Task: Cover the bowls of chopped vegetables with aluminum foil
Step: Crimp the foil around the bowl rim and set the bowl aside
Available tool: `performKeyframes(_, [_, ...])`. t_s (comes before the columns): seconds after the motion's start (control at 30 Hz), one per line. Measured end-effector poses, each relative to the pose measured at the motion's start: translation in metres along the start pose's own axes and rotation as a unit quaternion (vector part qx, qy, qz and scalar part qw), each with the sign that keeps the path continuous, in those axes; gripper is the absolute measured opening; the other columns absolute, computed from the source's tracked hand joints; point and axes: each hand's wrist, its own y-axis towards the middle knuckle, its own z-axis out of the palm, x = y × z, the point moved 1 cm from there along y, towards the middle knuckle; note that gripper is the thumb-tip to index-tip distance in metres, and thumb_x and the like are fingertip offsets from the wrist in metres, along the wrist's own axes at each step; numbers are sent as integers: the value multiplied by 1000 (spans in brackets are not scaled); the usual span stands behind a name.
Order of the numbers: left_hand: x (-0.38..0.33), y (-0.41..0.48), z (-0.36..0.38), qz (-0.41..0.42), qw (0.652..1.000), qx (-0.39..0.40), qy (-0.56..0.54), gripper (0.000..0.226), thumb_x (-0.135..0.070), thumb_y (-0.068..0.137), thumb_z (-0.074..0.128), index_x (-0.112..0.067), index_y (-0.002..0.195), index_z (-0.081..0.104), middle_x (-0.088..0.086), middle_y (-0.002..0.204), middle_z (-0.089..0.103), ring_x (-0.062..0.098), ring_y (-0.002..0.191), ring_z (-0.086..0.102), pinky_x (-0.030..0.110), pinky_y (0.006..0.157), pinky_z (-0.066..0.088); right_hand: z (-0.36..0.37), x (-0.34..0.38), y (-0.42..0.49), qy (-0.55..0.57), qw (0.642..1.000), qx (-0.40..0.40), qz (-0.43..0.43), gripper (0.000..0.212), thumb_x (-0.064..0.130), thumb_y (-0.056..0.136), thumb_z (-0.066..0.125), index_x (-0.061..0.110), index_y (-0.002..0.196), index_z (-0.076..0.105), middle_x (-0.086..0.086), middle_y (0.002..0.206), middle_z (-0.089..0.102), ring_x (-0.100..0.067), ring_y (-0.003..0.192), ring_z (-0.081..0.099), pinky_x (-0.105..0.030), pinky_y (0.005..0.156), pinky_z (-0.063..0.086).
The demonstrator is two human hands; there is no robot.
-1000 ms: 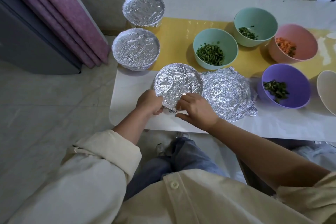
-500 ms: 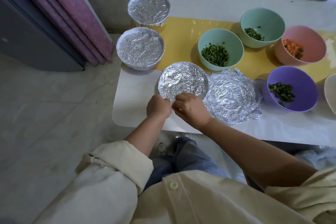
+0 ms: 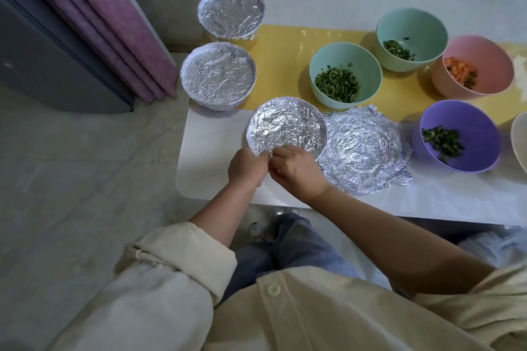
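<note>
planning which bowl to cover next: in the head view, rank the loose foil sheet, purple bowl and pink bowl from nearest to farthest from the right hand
1. Loose foil sheet, just right of the right hand.
2. Purple bowl, farther right.
3. Pink bowl, far right, toward the back.

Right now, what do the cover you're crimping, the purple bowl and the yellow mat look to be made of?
Foil cover: thin aluminium foil, bright silver, densely crinkled with sharp glints. Purple bowl: probably plastic, smooth matte wall of even colour; coated ceramic not excluded. Yellow mat: likely glossy plastic sheet, showing ripples and glare streaks.
</note>
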Motion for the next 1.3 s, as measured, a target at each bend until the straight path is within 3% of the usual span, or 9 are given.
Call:
performKeyframes(0.2, [-10, 1, -8, 19, 993, -11, 114, 28, -20, 87, 52, -2, 104, 66, 17, 98, 73, 39, 89, 70, 43, 84, 58, 5, 2, 0, 16, 1000, -9, 9, 34, 23, 91, 51, 7, 63, 60, -7, 64, 53, -28, 58, 52, -31, 50, 39])
performKeyframes(0.3, [-12, 8, -16, 36, 987, -20, 154, 26, -20, 91, 53, 0, 99, 67, 18, 96, 73, 39, 88, 71, 42, 85, 57, 2, -1, -2, 8, 1000, 21, 17, 22, 28, 81, 73, 7, 79, 66, -7, 74, 59, -28, 67, 57, -32, 57, 42])
performKeyframes(0.4, [-14, 13, -23, 45, 984, -13, 170, 26, -19, 88, 53, 0, 95, 68, 18, 93, 73, 38, 86, 71, 42, 83, 58, -4, -6, -10, 3, 999, 48, 26, 29, 20, 66, 86, 7, 77, 63, -8, 76, 59, -29, 68, 57, -34, 58, 45])
performKeyframes(0.5, [-12, 15, -24, 40, 988, -18, 148, 26, -17, 87, 51, 3, 92, 67, 18, 91, 73, 37, 85, 70, 44, 82, 58, -4, -7, -13, -4, 1000, 27, 5, 15, 5, 75, 70, 7, 65, 59, -7, 67, 55, -28, 61, 54, -33, 51, 44])
performKeyframes(0.7, [5, -1, 3, -2, 1000, -8, -24, 46, -39, 80, 50, 5, 87, 64, 28, 92, 70, 39, 86, 69, 49, 81, 58, -1, -4, -10, 2, 1000, 16, 5, 26, 16, 86, 51, 7, 64, 60, -6, 68, 54, -27, 62, 54, -33, 50, 43])
performKeyframes(0.77, [10, -2, 11, -24, 999, 4, -44, 41, -29, 77, 45, 5, 93, 61, 31, 101, 68, 41, 93, 69, 54, 85, 57, -1, -3, -10, 12, 1000, 14, 0, 28, 18, 87, 49, 7, 64, 60, -7, 68, 54, -28, 63, 55, -32, 49, 42])
performKeyframes(0.87, [6, 0, 9, -31, 999, -1, -17, 30, -10, 89, 44, 8, 106, 62, 30, 108, 67, 41, 98, 68, 52, 87, 56, 0, -1, -8, 20, 1000, 11, 1, 29, 17, 87, 49, 7, 62, 60, -7, 67, 53, -28, 62, 54, -32, 48, 41])
performKeyframes(1.07, [-7, -5, 0, -14, 1000, 8, 4, 30, -10, 95, 40, 7, 112, 59, 30, 114, 64, 44, 108, 61, 50, 92, 55, 4, -2, -9, 22, 999, 16, 17, 26, 14, 86, 51, 7, 63, 61, -6, 68, 54, -27, 64, 55, -33, 49, 43])
performKeyframes(1.3, [-9, -1, -8, 10, 998, -26, 64, 32, -16, 94, 47, 11, 102, 62, 28, 103, 68, 43, 93, 67, 44, 84, 56, 10, 4, -9, 41, 999, 12, 32, 24, 11, 86, 54, 6, 63, 61, -6, 68, 55, -26, 64, 54, -35, 49, 45])
